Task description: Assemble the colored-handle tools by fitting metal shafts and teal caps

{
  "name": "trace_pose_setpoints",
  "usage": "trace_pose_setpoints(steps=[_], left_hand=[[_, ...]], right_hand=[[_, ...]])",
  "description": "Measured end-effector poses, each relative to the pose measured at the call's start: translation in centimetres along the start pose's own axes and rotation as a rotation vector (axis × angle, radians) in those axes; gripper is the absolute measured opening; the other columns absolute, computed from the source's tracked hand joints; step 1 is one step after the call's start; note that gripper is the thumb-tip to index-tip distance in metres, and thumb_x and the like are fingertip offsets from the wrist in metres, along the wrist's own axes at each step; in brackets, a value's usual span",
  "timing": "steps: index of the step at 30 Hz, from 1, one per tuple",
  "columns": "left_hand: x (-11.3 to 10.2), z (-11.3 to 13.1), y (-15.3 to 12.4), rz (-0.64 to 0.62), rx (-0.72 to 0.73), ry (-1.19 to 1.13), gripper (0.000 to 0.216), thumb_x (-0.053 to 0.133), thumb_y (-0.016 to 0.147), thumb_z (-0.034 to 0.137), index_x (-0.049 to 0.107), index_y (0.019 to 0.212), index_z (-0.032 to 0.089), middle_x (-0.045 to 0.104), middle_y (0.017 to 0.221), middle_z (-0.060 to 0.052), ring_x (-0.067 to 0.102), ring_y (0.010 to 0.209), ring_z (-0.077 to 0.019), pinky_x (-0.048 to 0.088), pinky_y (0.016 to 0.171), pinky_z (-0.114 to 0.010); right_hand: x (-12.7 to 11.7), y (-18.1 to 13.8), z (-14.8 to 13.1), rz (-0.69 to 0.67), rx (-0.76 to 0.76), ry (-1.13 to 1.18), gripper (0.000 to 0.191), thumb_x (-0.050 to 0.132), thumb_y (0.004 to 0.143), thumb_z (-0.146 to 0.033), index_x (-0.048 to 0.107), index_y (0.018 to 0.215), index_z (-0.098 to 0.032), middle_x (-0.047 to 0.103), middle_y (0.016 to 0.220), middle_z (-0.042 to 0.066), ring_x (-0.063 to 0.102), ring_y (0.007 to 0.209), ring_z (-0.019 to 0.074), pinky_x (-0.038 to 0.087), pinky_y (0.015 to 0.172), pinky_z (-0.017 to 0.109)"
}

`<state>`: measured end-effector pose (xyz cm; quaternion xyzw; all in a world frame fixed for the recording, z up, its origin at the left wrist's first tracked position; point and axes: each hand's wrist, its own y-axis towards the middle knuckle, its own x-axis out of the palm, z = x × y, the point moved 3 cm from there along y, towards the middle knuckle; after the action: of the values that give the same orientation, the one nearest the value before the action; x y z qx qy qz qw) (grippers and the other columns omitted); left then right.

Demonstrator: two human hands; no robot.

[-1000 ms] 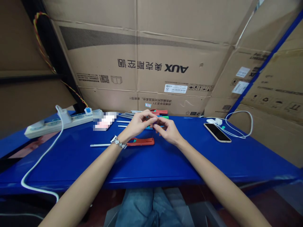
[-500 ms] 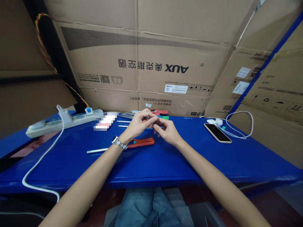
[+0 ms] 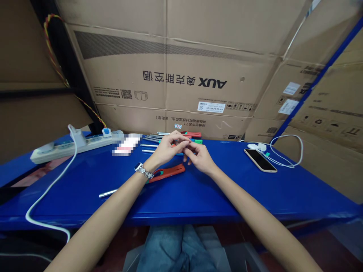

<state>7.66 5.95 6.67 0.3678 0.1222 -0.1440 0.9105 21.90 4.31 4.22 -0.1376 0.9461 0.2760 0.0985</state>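
My left hand [image 3: 169, 148] and my right hand [image 3: 199, 157] meet fingertip to fingertip above the blue table [image 3: 198, 192], both pinched on a small part too tiny to name. A watch is on my left wrist. Just below the hands lies a screwdriver with a red handle [image 3: 169, 172]; its metal shaft [image 3: 107, 193] runs out to the left under my left forearm. Behind the hands lies a row of more screwdrivers [image 3: 159, 140] with red, green and blue handles.
A white power strip [image 3: 70, 145] with a plugged-in charger and white cable lies at the back left. A phone [image 3: 260, 159] on a white cable rests at the right. Cardboard boxes [image 3: 181, 75] wall the back. A blurred pink-white packet [image 3: 126, 145] lies near the screwdrivers.
The red-handled screwdriver has swung, its shaft tip sliding toward me under my left forearm. My hands stay pinched together in nearly the same place.
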Motion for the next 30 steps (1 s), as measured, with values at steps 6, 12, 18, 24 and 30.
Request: trace_pose_setpoints(steps=[6,12,18,24,30], left_hand=[[0.8,-0.6,0.1,0.136,-0.070,-0.038,0.027,0.077,0.077,0.040,0.063,0.075,0.016,0.059,0.072,0.000,0.052,0.065,-0.0124,0.040,0.060,-0.026],[0.7,-0.1,-0.2,0.027,-0.005,-0.032,0.029,0.061,0.091,0.044,0.072,0.099,0.019,0.061,0.093,-0.006,0.057,0.080,-0.0161,0.046,0.065,-0.027],[0.1,-0.3,0.1,0.089,-0.013,0.015,0.022,0.071,0.083,0.039,0.071,0.083,0.017,0.059,0.083,-0.003,0.054,0.070,-0.0134,0.043,0.062,-0.026],[-0.1,-0.3,0.1,0.138,-0.039,0.034,0.023,0.073,0.080,0.038,0.068,0.084,0.016,0.061,0.081,-0.002,0.054,0.071,-0.0135,0.042,0.064,-0.026],[-0.4,-0.4,0.0,-0.007,-0.018,-0.021,0.024,0.062,0.088,0.039,0.072,0.094,0.019,0.061,0.095,-0.007,0.059,0.079,-0.0160,0.047,0.064,-0.027]], right_hand=[[0.0,0.3,1.3,0.155,0.041,0.049,0.035,0.078,0.071,-0.045,0.056,0.083,-0.019,0.060,0.064,-0.003,0.056,0.049,0.0115,0.046,0.039,0.021],[-0.2,0.4,0.6,0.037,0.030,0.010,0.034,0.069,0.079,-0.051,0.062,0.083,-0.018,0.065,0.072,0.002,0.057,0.055,0.0129,0.048,0.041,0.023],[0.1,0.3,0.6,0.064,0.003,0.005,0.033,0.070,0.078,-0.047,0.062,0.092,-0.018,0.065,0.077,0.002,0.057,0.058,0.0123,0.047,0.042,0.021],[0.2,0.4,1.5,0.105,0.044,0.026,0.040,0.074,0.074,-0.053,0.051,0.074,-0.020,0.057,0.062,-0.003,0.054,0.049,0.0116,0.046,0.038,0.022],[-0.1,0.2,0.8,-0.008,0.019,-0.019,0.031,0.059,0.086,-0.049,0.059,0.086,-0.018,0.068,0.081,0.004,0.055,0.057,0.0105,0.048,0.045,0.021]])
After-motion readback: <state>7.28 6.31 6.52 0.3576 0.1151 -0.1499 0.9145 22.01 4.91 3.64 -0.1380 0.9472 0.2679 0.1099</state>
